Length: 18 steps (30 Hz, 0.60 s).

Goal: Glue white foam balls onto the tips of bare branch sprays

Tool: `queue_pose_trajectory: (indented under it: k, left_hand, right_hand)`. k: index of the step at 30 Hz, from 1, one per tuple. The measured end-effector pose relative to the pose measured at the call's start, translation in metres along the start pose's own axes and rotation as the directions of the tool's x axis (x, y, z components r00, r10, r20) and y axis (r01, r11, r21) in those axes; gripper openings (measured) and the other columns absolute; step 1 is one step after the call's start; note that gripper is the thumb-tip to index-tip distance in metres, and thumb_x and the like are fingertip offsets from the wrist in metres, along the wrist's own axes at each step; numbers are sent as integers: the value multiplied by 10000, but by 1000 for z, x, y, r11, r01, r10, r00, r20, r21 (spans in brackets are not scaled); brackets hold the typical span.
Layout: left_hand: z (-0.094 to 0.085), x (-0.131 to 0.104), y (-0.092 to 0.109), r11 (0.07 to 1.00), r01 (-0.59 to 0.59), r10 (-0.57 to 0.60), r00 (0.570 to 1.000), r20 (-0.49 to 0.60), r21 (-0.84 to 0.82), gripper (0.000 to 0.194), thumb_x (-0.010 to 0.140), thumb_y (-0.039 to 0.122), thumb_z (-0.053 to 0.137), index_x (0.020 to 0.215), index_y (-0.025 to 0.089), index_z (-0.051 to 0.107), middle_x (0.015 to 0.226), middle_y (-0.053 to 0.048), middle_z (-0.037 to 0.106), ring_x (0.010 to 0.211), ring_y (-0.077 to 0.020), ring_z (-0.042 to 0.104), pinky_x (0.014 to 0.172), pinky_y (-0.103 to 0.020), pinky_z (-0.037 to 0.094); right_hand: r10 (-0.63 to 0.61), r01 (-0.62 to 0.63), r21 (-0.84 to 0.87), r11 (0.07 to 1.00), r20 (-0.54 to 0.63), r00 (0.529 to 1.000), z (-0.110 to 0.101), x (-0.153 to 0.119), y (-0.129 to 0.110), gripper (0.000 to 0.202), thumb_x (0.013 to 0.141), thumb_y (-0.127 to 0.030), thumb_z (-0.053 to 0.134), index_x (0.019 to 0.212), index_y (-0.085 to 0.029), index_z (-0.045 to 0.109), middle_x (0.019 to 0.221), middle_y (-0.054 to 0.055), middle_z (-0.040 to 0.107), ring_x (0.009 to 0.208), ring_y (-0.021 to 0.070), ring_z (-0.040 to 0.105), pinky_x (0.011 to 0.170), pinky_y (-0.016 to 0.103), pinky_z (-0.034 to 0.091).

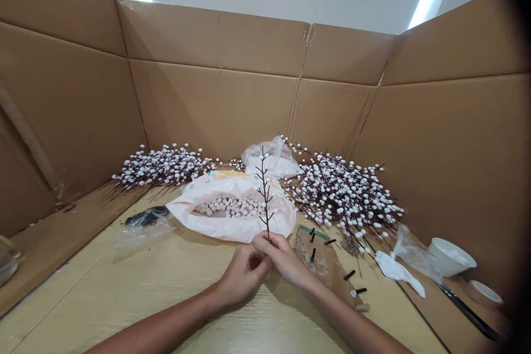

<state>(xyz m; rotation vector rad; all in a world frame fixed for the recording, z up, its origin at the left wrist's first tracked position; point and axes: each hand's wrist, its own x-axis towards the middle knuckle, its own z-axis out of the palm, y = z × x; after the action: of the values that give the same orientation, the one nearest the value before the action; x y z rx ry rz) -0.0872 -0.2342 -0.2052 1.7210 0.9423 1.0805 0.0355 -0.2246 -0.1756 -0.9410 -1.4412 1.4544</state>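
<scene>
- Foreground: the left hand is curled narrow against the other at the centre of the worktop; whether it also grips cannot be told.
- The right hand is closed on the foot of a branched brown stem, which stands nearly upright above the fingers. Its side twigs appear bare (white specks near the tip may belong to the background), so this piece looks to be at an early stage.
- Right of the hands: a cardboard piece with short black pieces on it, their use unclear.
- Beyond the hands: an open white bag holding many loose white balls; this supply seems far from used up.
- Farther off, left and right: a left pile and a larger right pile of stems bearing white balls, judged to be the completed portion.
- Between the piles: a clear bag with white contents, just before the cardboard wall.
</scene>
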Motion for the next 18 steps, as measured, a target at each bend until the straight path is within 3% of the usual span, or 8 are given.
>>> queue_pose_trajectory:
  k: [7,18]
  left_hand:
    - [-1,-1,-3,1000,-12,12,1000,0,7,291,813,307,578,633,83,623,584,-26,582,557,-120,491,532,-209,370]
    - [-2,0,1,999,-33,33,999,-10,-1,408,801,465,613,635,94,645,559,-17,560,534,-119,469,504,-212,363]
  right_hand:
    - [4,-4,15,1000,-3,1000,0,0,0,307,717,-457,622,657,-168,536,588,-39,445,564,99,395,533,225,320]
    - [69,-64,126,990,-38,997,0,-3,-5,246,671,-383,699,686,-152,620,630,-21,567,604,105,499,584,218,374]
